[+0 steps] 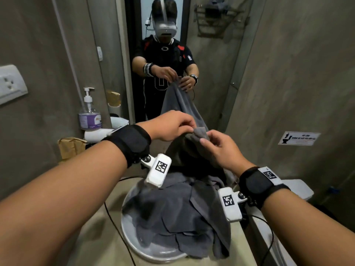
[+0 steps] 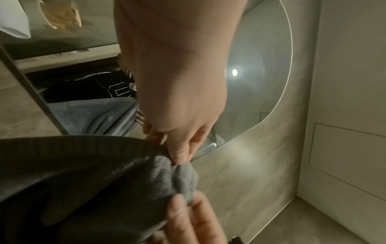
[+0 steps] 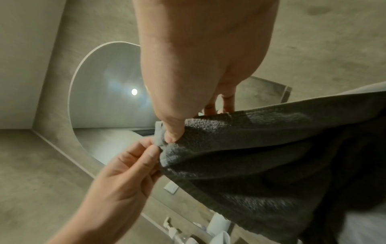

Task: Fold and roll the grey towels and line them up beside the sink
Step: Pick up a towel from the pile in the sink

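1. Left hand (image 1: 172,125) and right hand (image 1: 217,148) both pinch one corner of a grey towel (image 1: 192,150), lifted above the sink (image 1: 132,244).
2. Remaining towels (image 1: 172,214) lie heaped in that sink.
3. Step, I judge: finding edges; next I spread the hands apart along the hem.

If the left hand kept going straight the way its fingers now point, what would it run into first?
Most likely the right hand. The left hand points rightward across the raised grey towel, whose corner both hands pinch, and the right fingertips sit just past it. Depth between them is hard to judge.
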Tool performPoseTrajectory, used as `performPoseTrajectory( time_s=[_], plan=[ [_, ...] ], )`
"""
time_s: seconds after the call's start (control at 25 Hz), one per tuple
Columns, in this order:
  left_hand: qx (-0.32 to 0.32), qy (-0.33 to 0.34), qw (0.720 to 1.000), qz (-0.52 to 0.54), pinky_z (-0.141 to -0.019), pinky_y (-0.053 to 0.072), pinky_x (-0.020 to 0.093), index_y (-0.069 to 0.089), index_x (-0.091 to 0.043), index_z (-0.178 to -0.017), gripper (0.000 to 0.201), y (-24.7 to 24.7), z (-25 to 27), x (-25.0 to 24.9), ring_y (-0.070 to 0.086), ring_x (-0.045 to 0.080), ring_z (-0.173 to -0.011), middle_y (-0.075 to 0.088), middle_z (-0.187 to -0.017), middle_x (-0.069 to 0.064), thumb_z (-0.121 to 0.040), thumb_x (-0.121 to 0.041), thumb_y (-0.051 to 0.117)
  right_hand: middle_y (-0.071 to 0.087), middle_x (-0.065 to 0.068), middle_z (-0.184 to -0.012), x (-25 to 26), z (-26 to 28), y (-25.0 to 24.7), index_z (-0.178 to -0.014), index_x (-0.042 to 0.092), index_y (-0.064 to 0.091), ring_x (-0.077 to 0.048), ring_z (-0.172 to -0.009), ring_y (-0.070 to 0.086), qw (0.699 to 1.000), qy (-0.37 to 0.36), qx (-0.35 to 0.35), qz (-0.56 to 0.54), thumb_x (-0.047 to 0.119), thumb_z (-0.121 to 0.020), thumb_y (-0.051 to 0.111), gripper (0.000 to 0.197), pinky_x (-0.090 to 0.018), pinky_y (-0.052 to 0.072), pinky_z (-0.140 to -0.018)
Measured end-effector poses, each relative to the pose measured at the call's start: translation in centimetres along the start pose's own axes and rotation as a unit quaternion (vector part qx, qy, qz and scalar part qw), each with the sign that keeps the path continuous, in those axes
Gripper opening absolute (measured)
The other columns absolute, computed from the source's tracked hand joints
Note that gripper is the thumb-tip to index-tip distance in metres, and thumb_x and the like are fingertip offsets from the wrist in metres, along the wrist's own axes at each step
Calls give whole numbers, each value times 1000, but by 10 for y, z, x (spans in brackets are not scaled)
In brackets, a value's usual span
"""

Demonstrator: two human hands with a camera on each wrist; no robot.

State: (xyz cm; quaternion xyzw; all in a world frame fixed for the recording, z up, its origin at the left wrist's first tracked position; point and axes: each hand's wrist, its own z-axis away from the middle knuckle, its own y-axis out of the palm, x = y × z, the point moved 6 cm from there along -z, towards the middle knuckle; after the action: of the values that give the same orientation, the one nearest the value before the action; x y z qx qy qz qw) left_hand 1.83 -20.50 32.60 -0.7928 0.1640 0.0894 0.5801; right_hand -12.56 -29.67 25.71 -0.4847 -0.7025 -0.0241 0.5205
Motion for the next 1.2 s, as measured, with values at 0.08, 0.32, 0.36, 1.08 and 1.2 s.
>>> performPoseTrajectory(
  time_s=[0.08, 0.32, 0.36, 1.08, 1.2],
  plan=[
    [-29, -14, 999, 38, -77, 45, 20, 73, -18, -108, 16, 1, 2, 3, 63, 7, -89, 73, -98, -7, -98, -27, 64, 68, 13, -73, 13, -7, -12, -81, 29, 67, -1, -68, 57, 1000, -16, -10, 3, 23, -93, 68, 14, -27, 49, -68],
    [12, -75, 985, 153, -82, 51, 27, 70, -16, -105, 26, 83, 24, 32, 70, 14, -98, 75, -102, -5, -84, -26, 82, 74, 11, -83, 27, -15, -45, -89, 27, 73, -5, -82, 64, 998, 6, -54, -39, 1, -94, 62, 29, -28, 53, -81],
    [15, -96, 987, 130, -78, 47, 24, 70, -20, -100, 19, 97, 27, 41, 70, 14, -97, 75, -99, -7, -85, -25, 80, 74, 12, -82, 29, -17, -53, -88, 26, 73, -4, -81, 65, 997, 7, -67, -46, 1, -93, 62, 28, -24, 53, -79],
    [-177, -115, 969, 128, -72, 53, 27, 79, -12, -97, 14, -81, -2, -3, 66, 13, -78, 78, -89, 10, -93, -17, 66, 72, 11, -76, 15, -5, -65, -85, 23, 67, -3, -73, 63, 981, 105, -139, -81, 17, -95, 63, 13, -24, 51, -71],
    [-105, -133, 985, 40, -60, 49, 24, 78, -16, -91, 13, -84, 4, -8, 59, 9, -66, 76, -84, 7, -91, -24, 68, 72, 9, -79, 30, -8, -60, -86, 22, 68, -6, -77, 65, 981, 101, -117, -115, 15, -95, 63, 12, -25, 52, -73]
  ],
)
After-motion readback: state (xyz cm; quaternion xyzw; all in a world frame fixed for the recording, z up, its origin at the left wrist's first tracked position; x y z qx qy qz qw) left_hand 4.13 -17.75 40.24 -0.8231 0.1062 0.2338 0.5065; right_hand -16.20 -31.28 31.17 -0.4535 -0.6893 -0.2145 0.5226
